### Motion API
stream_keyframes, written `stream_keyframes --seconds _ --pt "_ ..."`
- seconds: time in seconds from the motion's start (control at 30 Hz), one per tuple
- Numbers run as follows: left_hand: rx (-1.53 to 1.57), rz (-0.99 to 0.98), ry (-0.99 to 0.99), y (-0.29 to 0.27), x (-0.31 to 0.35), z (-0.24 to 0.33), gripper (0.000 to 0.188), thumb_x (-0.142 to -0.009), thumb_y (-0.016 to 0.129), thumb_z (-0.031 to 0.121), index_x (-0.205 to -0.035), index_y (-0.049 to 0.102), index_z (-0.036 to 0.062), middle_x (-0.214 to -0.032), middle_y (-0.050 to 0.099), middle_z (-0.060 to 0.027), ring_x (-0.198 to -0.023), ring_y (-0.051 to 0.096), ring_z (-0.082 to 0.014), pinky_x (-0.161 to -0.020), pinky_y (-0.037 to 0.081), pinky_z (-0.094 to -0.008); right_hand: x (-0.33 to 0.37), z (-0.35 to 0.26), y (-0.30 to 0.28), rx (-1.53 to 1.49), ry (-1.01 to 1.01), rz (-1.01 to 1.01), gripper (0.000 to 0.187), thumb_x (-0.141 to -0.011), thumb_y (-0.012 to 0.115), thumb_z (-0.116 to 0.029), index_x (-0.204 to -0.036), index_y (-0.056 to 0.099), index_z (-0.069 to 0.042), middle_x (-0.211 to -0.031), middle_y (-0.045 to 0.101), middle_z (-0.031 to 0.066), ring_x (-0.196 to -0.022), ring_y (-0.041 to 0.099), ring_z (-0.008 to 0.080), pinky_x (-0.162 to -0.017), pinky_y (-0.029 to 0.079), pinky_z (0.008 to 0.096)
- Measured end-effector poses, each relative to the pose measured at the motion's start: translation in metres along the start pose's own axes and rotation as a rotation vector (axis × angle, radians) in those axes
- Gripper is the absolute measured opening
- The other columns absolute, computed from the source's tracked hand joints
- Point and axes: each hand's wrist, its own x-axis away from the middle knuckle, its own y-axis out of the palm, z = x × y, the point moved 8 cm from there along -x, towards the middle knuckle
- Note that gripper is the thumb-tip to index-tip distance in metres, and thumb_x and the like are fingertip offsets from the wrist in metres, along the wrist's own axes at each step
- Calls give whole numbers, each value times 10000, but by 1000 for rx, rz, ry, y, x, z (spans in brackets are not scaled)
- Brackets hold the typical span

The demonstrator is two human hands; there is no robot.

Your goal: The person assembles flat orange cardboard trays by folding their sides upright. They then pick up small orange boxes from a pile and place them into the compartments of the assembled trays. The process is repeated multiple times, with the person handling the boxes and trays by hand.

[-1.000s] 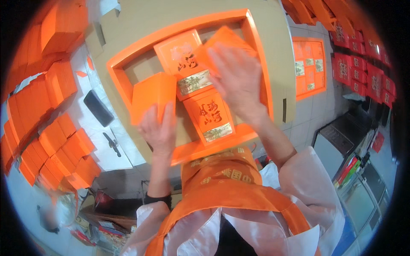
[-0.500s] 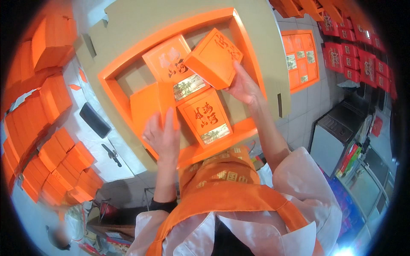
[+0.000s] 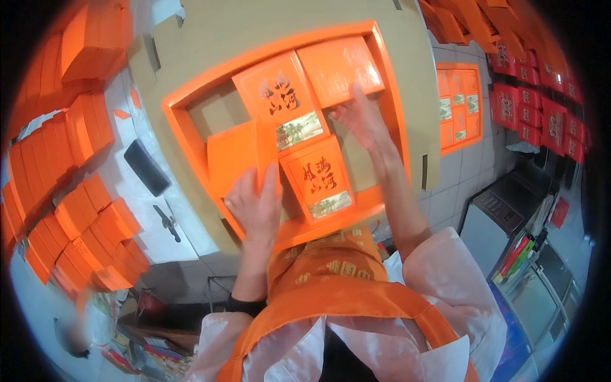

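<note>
A shallow orange tray (image 3: 392, 102) with raised rims holds several small orange boxes. One printed box (image 3: 270, 83) lies at the far middle, and another printed box (image 3: 316, 175) lies nearer, toward the tray's front edge. In the far right corner rests a glossy plain-topped box (image 3: 337, 69). My right hand (image 3: 366, 121) is at its near edge, index finger touching it and the other fingers apart. On the left side is a plain orange box (image 3: 230, 153), slightly tilted; my left hand (image 3: 256, 202) grips its near end, part of the grip being hidden.
The tray lies on a tan cardboard surface (image 3: 254, 18). Stacked orange boxes (image 3: 76, 149) fill the left, beside a white surface with a dark phone-like object (image 3: 147, 168). A filled orange tray (image 3: 458, 108) and red boxes (image 3: 527, 105) stand right, above a grey appliance (image 3: 496, 216).
The box in my right hand has gone from tilted above the tray to lying in its far right corner, and that hand's fingers have loosened. My left hand stays at its box.
</note>
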Motion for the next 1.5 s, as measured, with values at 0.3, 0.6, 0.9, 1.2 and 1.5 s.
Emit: stream_keyframes --seconds 0.3,0.6,0.9,1.2,1.5 --pt "60 454 82 -76 -25 -12 463 -585 701 106 -1031 603 180 -1046 512 -103 -693 512 -234 -524 367 -338 86 -8 37 247 -41 -329 543 -897 402 -500 -1089 505 -2 -882 598 90 -761 580 148 -705 453 262" --pt "186 259 221 -45 -27 24 309 -777 613 110 -1081 569 151 -1072 553 -19 -974 493 -137 -674 399 -259 133 11 116 -70 53 -390 479 -938 433 -278 -1339 274 -71 -1291 412 80 -1102 480 166 -884 425 334" --pt "1538 580 -1171 0 12 -119 392 -902 520 129 -1234 375 -18 -1116 519 -110 -999 529 -172 -849 461 -293 135 69 107 249 258 -592 453 -934 459 -282 -1308 333 -61 -1319 392 103 -1144 455 171 -895 415 315" --pt "1272 483 -1024 14 18 -101 401 -913 491 142 -1255 364 -25 -1207 458 -125 -1083 478 -196 -927 403 -332 117 126 157 -186 466 -404 441 -877 563 -341 -1221 403 -117 -1187 482 29 -1060 490 150 -834 423 334" --pt "325 13 -505 4 0 -117 359 -826 571 83 -1165 506 -15 -1123 474 -172 -1014 462 -313 -866 380 -385 78 129 165 -208 336 -221 324 -857 591 -350 -1026 520 -82 -863 583 38 -780 577 134 -658 480 270"
